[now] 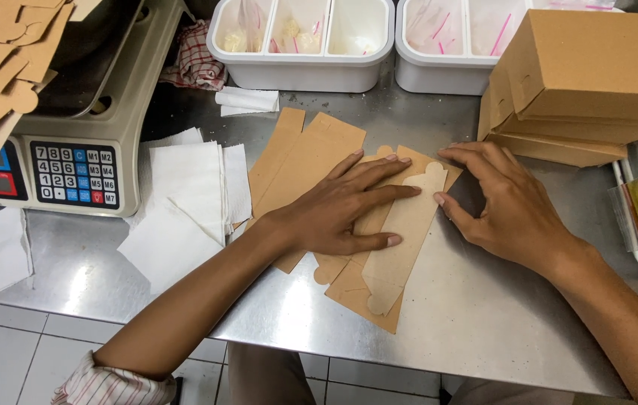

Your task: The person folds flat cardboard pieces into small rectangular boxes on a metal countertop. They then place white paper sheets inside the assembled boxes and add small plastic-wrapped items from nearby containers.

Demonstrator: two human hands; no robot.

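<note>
My left hand (341,210) lies flat and open, fingers spread, pressing down on the flat kraft box blank (379,247) on the steel table (484,322). My right hand (503,202) rests half-curled at the blank's right edge, fingertips touching it, gripping nothing. Left of the blank lie white paper sheets (184,195), then a digital scale (71,157). Folded kraft boxes (582,82) stack right of it.

A flat, unfolded brown cardboard box blank (334,217) with rounded tabs lies spread at a slant on the steel table, just right of the white paper napkins (184,195), its folded panel creased over the middle
</note>
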